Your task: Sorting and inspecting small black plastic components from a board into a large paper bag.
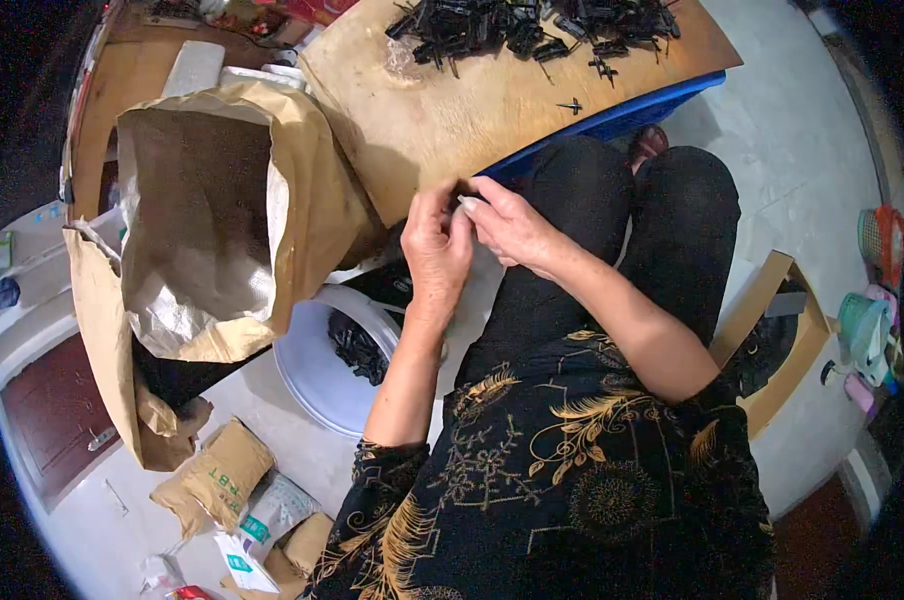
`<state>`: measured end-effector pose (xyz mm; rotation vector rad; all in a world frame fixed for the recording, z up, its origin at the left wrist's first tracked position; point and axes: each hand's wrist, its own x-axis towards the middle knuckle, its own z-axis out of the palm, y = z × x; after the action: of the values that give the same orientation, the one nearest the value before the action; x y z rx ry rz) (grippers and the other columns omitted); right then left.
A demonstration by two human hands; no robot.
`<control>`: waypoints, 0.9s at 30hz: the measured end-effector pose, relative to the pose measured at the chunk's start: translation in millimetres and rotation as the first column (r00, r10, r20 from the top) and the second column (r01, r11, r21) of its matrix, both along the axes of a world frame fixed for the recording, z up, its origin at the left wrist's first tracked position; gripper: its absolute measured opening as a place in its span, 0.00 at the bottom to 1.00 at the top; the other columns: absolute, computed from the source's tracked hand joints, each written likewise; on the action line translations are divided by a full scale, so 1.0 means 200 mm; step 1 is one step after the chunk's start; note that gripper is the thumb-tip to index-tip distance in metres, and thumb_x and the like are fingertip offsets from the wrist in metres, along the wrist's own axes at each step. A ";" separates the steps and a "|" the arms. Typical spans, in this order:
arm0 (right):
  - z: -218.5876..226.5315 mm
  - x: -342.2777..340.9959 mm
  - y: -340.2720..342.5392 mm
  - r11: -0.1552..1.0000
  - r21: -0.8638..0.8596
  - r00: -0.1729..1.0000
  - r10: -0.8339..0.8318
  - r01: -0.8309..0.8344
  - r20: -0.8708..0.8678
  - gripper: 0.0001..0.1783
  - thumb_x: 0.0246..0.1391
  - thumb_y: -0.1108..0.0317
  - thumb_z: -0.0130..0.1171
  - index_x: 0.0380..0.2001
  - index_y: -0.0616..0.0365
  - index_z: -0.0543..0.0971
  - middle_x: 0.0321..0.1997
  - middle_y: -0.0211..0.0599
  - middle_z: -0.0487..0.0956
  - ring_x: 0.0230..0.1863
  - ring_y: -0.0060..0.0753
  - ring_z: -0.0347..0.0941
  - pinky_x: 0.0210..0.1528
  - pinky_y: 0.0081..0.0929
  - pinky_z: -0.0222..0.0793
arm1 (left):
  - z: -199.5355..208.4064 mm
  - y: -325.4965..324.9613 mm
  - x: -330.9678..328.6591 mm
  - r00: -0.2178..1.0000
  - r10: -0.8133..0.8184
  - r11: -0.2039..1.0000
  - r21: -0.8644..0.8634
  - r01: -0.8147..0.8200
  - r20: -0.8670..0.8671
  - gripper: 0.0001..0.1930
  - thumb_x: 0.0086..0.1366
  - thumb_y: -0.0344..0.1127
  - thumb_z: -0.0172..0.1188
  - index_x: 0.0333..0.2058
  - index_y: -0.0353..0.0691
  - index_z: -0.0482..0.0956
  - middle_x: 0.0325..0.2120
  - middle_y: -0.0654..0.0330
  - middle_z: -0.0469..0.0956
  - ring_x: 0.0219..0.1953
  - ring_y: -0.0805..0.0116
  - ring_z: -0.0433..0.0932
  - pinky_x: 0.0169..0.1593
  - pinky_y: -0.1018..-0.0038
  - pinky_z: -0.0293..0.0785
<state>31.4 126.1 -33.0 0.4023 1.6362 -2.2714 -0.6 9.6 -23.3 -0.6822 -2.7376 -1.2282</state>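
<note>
My left hand (438,240) and my right hand (517,225) meet above my lap, close to the near edge of the wooden board (412,130). Fingers of both hands are curled and pressed together at the tips. Whatever is between them is too small or too hidden to make out. On the far part of the board lies a heap of small black plastic parts (492,30), and a single black part (570,106) rests apart from it. Below my left forearm stands a white bucket (297,350) with black pieces (357,348) inside.
A large open paper sack (317,190) with a shiny lining stands left of the board. Blue plastic (612,115) shows under the board's edge. An open cardboard box (772,400) holding dark things is at right. Filled brown bags (217,475) lie on the floor, lower left.
</note>
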 end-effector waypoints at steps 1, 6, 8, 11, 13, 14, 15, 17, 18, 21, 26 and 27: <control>0.01 0.02 -0.01 0.999 -0.033 0.999 0.000 -0.002 -0.050 0.15 0.60 0.62 0.39 0.49 0.52 0.64 0.16 0.21 0.61 0.11 0.11 0.50 0.10 0.13 0.47 | 0.01 -0.01 0.00 0.982 0.029 0.968 0.239 -0.074 0.186 0.15 0.54 0.21 0.52 0.42 0.36 0.70 0.25 0.59 0.71 0.26 0.70 0.73 0.28 0.77 0.71; -0.04 0.04 0.02 0.998 -0.005 0.958 -0.067 0.068 -0.279 0.13 0.59 0.63 0.44 0.43 0.57 0.67 0.20 0.23 0.67 0.12 0.09 0.52 0.11 0.12 0.48 | 0.14 -0.10 -0.02 0.719 -0.139 0.736 0.556 -0.385 0.681 0.18 0.59 0.25 0.52 0.49 0.40 0.64 0.30 0.56 0.76 0.24 0.75 0.75 0.23 0.84 0.68; -0.02 0.04 0.05 0.994 -0.086 0.947 -0.092 0.068 -0.307 0.10 0.59 0.65 0.45 0.39 0.58 0.69 0.21 0.24 0.70 0.12 0.09 0.53 0.12 0.11 0.49 | 0.17 -0.11 -0.02 0.695 -0.189 0.709 0.586 -0.392 0.694 0.18 0.59 0.27 0.53 0.49 0.40 0.63 0.30 0.54 0.76 0.24 0.72 0.75 0.23 0.84 0.68; 0.07 0.06 0.09 0.967 -0.254 0.964 -0.040 -0.029 -0.262 0.07 0.58 0.66 0.47 0.37 0.57 0.69 0.21 0.24 0.70 0.12 0.08 0.54 0.12 0.09 0.48 | 0.21 -0.14 0.00 0.574 -0.365 0.590 0.659 -0.467 0.733 0.18 0.59 0.27 0.53 0.49 0.40 0.64 0.31 0.55 0.76 0.24 0.70 0.75 0.24 0.83 0.70; 0.08 0.07 0.11 0.960 -0.278 0.969 -0.046 -0.025 -0.244 0.08 0.57 0.66 0.49 0.37 0.56 0.70 0.21 0.24 0.71 0.12 0.08 0.53 0.12 0.08 0.47 | 0.22 -0.14 0.01 0.552 -0.436 0.575 0.691 -0.437 0.711 0.19 0.59 0.26 0.53 0.49 0.39 0.64 0.31 0.55 0.75 0.24 0.70 0.75 0.25 0.83 0.70; 0.09 0.08 0.12 0.960 -0.279 0.967 -0.054 -0.019 -0.250 0.08 0.57 0.66 0.49 0.37 0.56 0.70 0.21 0.24 0.71 0.12 0.08 0.53 0.12 0.08 0.47 | 0.23 -0.13 0.02 0.526 -0.498 0.554 0.720 -0.419 0.689 0.19 0.59 0.26 0.53 0.49 0.39 0.64 0.31 0.55 0.75 0.24 0.70 0.75 0.25 0.82 0.71; 0.08 0.08 0.13 0.945 -0.325 0.970 -0.046 -0.036 -0.239 0.08 0.56 0.64 0.51 0.37 0.56 0.70 0.21 0.24 0.71 0.12 0.07 0.53 0.12 0.08 0.46 | 0.25 -0.12 0.03 0.526 -0.476 0.586 0.700 -0.408 0.705 0.19 0.59 0.26 0.53 0.50 0.38 0.64 0.32 0.57 0.74 0.24 0.71 0.75 0.25 0.83 0.71; 0.07 0.08 0.15 0.927 -0.372 0.971 -0.041 -0.050 -0.234 0.09 0.56 0.63 0.52 0.36 0.56 0.70 0.21 0.24 0.71 0.12 0.07 0.53 0.11 0.08 0.45 | 0.28 -0.08 0.06 0.512 -0.462 0.617 0.677 -0.400 0.724 0.19 0.59 0.27 0.53 0.50 0.38 0.64 0.33 0.57 0.74 0.23 0.71 0.75 0.24 0.83 0.71; 0.06 0.09 0.16 0.907 -0.413 0.973 -0.022 -0.078 -0.231 0.10 0.55 0.62 0.53 0.35 0.55 0.70 0.21 0.23 0.70 0.12 0.07 0.53 0.11 0.08 0.45 | 0.28 -0.07 0.07 0.497 -0.448 0.644 0.654 -0.398 0.744 0.19 0.59 0.27 0.53 0.50 0.38 0.65 0.34 0.58 0.73 0.23 0.71 0.75 0.24 0.83 0.72; 0.04 0.09 0.18 0.885 -0.451 0.970 0.003 -0.117 -0.244 0.10 0.54 0.61 0.53 0.34 0.55 0.70 0.20 0.21 0.69 0.12 0.07 0.54 0.11 0.08 0.44 | 0.29 -0.02 0.11 0.507 -0.433 0.671 0.642 -0.372 0.745 0.19 0.59 0.28 0.54 0.50 0.37 0.66 0.36 0.59 0.73 0.22 0.71 0.75 0.24 0.83 0.72; 0.06 0.08 0.16 0.898 -0.421 0.952 -0.010 -0.126 -0.305 0.08 0.54 0.62 0.54 0.31 0.54 0.71 0.19 0.17 0.69 0.13 0.06 0.53 0.12 0.08 0.43 | 0.30 -0.02 0.11 0.563 -0.368 0.794 0.566 -0.225 0.740 0.19 0.58 0.28 0.56 0.49 0.37 0.66 0.31 0.62 0.73 0.21 0.73 0.74 0.22 0.84 0.69; 0.06 0.09 0.17 0.909 -0.399 0.953 -0.002 -0.124 -0.302 0.07 0.54 0.63 0.54 0.31 0.54 0.71 0.20 0.17 0.69 0.13 0.06 0.54 0.12 0.08 0.44 | 0.31 -0.02 0.10 0.560 -0.370 0.793 0.566 -0.225 0.742 0.19 0.58 0.28 0.56 0.49 0.37 0.66 0.31 0.62 0.73 0.21 0.73 0.74 0.22 0.84 0.69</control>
<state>49.6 159.7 -20.5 -0.0988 1.2029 -2.6380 20.3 5.9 38.4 -0.1016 -2.4806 -2.9120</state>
